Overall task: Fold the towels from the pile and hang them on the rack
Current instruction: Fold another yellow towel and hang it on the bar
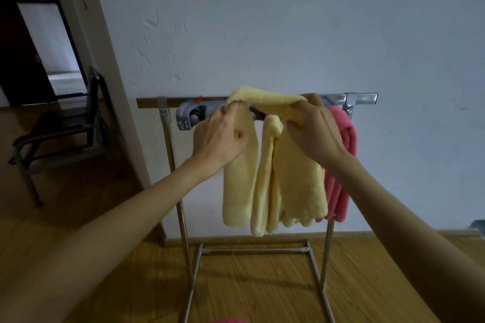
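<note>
A pale yellow towel (pixel 291 178) is draped over the top bar of a metal rack (pixel 363 99), its folds hanging down in front. My left hand (pixel 221 136) pinches the towel's upper left edge at the bar. My right hand (pixel 312 131) grips the towel's top right part, fingers curled over the fold. A pink towel (pixel 343 155) hangs on the bar just to the right of the yellow one, partly behind my right forearm.
The rack's legs and base frame (pixel 257 251) stand on a wooden floor by a white wall. A dark folding chair (pixel 65 128) stands at the left beside a doorway. A bit of pink cloth (pixel 231 320) shows at the bottom edge.
</note>
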`<state>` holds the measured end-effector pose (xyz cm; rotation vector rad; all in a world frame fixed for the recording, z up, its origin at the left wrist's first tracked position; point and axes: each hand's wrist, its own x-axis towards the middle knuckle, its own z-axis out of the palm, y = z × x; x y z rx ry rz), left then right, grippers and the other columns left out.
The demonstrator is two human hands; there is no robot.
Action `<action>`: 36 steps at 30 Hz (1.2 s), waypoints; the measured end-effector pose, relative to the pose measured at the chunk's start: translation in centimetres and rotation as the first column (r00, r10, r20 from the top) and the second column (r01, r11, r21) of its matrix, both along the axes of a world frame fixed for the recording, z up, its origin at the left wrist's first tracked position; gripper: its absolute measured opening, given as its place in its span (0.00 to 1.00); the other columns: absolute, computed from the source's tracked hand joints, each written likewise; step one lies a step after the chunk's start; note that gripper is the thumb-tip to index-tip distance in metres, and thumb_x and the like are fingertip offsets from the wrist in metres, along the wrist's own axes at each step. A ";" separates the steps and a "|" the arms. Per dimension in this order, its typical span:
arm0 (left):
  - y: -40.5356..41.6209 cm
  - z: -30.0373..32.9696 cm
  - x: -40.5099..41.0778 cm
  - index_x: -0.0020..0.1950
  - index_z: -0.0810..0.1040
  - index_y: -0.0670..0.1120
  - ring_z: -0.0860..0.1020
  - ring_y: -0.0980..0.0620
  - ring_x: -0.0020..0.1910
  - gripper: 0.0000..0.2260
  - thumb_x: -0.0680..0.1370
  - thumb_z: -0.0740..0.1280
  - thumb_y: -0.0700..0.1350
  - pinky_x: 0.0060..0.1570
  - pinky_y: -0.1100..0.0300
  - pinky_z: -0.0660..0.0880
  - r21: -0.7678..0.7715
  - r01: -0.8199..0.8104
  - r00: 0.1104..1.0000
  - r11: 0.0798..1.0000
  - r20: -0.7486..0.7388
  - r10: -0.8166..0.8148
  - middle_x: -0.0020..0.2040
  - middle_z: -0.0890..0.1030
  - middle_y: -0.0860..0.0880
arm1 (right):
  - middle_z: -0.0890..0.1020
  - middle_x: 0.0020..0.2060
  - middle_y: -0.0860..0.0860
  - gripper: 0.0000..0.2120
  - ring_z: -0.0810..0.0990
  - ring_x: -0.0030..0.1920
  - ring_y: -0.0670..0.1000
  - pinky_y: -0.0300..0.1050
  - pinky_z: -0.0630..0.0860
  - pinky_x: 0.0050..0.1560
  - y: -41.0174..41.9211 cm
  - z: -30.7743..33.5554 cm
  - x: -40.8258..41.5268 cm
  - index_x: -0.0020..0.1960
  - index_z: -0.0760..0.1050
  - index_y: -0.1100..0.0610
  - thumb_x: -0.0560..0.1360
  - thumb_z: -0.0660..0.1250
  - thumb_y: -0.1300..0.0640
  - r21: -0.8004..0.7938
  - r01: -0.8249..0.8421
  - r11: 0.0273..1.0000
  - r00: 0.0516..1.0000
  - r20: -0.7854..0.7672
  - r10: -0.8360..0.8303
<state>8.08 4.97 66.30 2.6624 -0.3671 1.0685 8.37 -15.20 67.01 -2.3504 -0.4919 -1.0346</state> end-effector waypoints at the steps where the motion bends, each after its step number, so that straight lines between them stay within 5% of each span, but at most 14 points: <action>1: -0.6 0.1 0.4 0.70 0.63 0.50 0.77 0.42 0.42 0.26 0.73 0.66 0.47 0.28 0.59 0.66 -0.029 0.018 1.000 0.999 0.001 -0.018 0.54 0.76 0.42 | 0.73 0.57 0.55 0.14 0.78 0.47 0.58 0.54 0.78 0.41 0.3 -0.1 0.3 0.55 0.76 0.60 0.70 0.62 0.65 0.011 0.042 0.999 0.999 0.007 -0.042; 5: -2.1 0.0 2.5 0.73 0.56 0.49 0.73 0.46 0.31 0.33 0.72 0.66 0.37 0.22 0.62 0.60 -0.055 0.049 0.999 0.997 0.001 -0.049 0.46 0.76 0.44 | 0.71 0.60 0.54 0.16 0.75 0.44 0.57 0.47 0.70 0.31 0.9 -0.5 1.5 0.56 0.73 0.59 0.70 0.59 0.68 0.017 0.178 0.984 0.984 0.004 -0.179; 8: -2.4 0.4 3.5 0.74 0.57 0.50 0.73 0.45 0.33 0.34 0.71 0.64 0.32 0.24 0.58 0.64 -0.046 0.049 0.999 0.998 -0.013 -0.049 0.49 0.76 0.41 | 0.71 0.59 0.54 0.17 0.74 0.45 0.56 0.43 0.64 0.31 0.8 -1.0 2.4 0.57 0.73 0.59 0.69 0.59 0.68 0.000 0.220 0.976 0.975 -0.032 -0.220; 17: -3.0 0.8 5.3 0.76 0.53 0.52 0.77 0.39 0.40 0.33 0.75 0.62 0.35 0.27 0.55 0.64 0.092 -0.034 0.997 0.995 -0.068 0.041 0.57 0.74 0.38 | 0.68 0.65 0.51 0.15 0.77 0.51 0.58 0.47 0.67 0.38 1.0 -2.2 4.7 0.56 0.73 0.57 0.77 0.61 0.47 0.008 0.261 0.965 0.955 -0.147 -0.257; 21: -3.4 0.6 5.5 0.74 0.55 0.52 0.78 0.38 0.42 0.28 0.77 0.60 0.37 0.26 0.55 0.64 0.146 -0.049 0.997 0.988 -0.053 0.057 0.58 0.74 0.39 | 0.60 0.73 0.51 0.14 0.73 0.57 0.59 0.51 0.71 0.42 1.3 -1.7 5.4 0.56 0.73 0.60 0.76 0.62 0.52 0.052 0.336 0.940 0.929 -0.183 -0.322; 25: -3.6 0.1 5.9 0.74 0.55 0.52 0.78 0.39 0.38 0.30 0.76 0.63 0.36 0.23 0.59 0.55 0.161 -0.022 0.998 0.987 -0.059 0.032 0.56 0.75 0.40 | 0.66 0.67 0.49 0.13 0.76 0.48 0.55 0.48 0.70 0.37 1.1 -1.7 6.3 0.54 0.72 0.59 0.74 0.66 0.52 0.167 0.321 0.932 0.942 -0.154 -0.297; 29: -3.7 -0.7 5.9 0.74 0.54 0.51 0.78 0.38 0.38 0.33 0.74 0.64 0.35 0.23 0.60 0.56 0.128 0.004 0.995 0.992 -0.099 0.009 0.55 0.75 0.40 | 0.70 0.60 0.52 0.13 0.76 0.41 0.55 0.41 0.61 0.26 0.4 -3.2 6.4 0.51 0.70 0.59 0.69 0.67 0.66 0.015 0.303 0.953 0.952 -0.045 -0.302; 36: -3.2 -2.4 6.0 0.77 0.49 0.53 0.78 0.40 0.39 0.37 0.74 0.64 0.36 0.27 0.57 0.63 0.134 -0.027 0.992 0.991 -0.120 0.043 0.59 0.75 0.41 | 0.70 0.63 0.52 0.20 0.69 0.32 0.51 0.42 0.59 0.25 0.6 -5.2 6.9 0.58 0.71 0.59 0.68 0.71 0.66 -0.305 0.307 0.901 0.946 -0.007 -0.325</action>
